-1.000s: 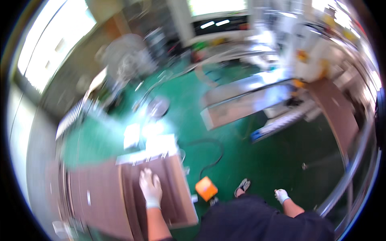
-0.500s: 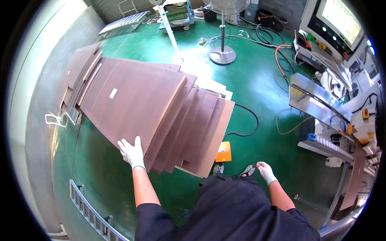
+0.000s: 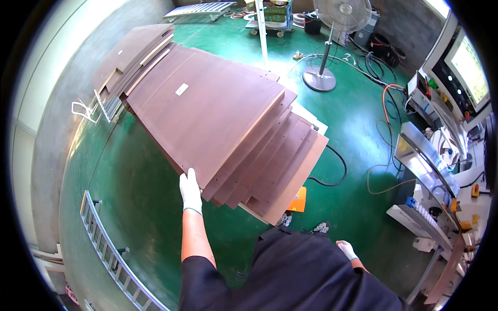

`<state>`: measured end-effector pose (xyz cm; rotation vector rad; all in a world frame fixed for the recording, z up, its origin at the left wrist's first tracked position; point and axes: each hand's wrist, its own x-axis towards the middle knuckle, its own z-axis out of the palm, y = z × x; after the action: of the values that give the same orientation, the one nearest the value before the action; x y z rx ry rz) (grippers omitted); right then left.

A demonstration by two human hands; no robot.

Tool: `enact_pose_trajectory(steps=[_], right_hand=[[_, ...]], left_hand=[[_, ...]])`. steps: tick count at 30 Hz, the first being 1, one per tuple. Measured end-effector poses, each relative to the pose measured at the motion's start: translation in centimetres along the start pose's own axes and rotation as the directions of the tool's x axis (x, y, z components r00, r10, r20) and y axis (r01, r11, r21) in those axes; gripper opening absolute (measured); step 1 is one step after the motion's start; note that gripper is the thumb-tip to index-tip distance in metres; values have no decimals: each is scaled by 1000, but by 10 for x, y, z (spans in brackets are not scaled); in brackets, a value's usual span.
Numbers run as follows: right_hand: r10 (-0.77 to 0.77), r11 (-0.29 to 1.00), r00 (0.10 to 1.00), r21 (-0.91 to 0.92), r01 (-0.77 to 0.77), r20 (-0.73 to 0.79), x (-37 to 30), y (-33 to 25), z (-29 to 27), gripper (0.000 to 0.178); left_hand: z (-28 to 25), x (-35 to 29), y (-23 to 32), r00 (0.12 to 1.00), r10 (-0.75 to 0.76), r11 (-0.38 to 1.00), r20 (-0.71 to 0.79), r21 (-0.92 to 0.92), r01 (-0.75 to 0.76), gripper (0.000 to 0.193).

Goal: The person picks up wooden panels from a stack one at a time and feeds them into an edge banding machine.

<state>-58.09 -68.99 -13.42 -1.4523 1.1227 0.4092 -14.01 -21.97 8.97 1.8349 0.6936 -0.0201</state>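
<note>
Boards (image 3: 207,109) stacked mid-frame, left hand (image 3: 191,196) grasping corner; right hand (image 3: 346,250), cannot tell; bucket (image 3: 379,47) upper right, contents unclear.

No words or numbers could be read. A white label (image 3: 181,89) lay on the top brown board (image 3: 218,96), too small to make out. A smaller white tag (image 3: 120,52) sat on the farther brown board (image 3: 139,39). The screen (image 3: 469,66) on the right showed pale, illegible content. Dark marks on the orange box (image 3: 298,199) were unreadable.
</note>
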Motion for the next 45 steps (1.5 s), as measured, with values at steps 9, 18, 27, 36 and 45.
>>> enact_pose_trajectory(steps=[9, 18, 27, 36, 45], right_hand=[[-500, 865, 853, 39, 501, 151, -5, -232, 56, 42], [-978, 2, 111, -527, 850, 175, 18, -461, 142, 37], [-643, 765, 735, 130, 631, 216, 52, -457, 169, 30], [-404, 915, 728, 257, 312, 554, -76, -308, 171, 26], [-337, 869, 539, 34, 494, 772, -43, -355, 214, 48]], left_hand=[[-74, -64, -81, 903, -225, 942, 366, -155, 297, 45], [-43, -47, -96, 984, -103, 923, -144, -382, 41, 72], [-56, -122, -130, 990, -121, 899, 79, -415, 143, 75], [-165, -78, -149, 955, -279, 312, -102, -950, -11, 73], [-14, -162, -113, 940, -221, 365, 261, -871, 328, 68]])
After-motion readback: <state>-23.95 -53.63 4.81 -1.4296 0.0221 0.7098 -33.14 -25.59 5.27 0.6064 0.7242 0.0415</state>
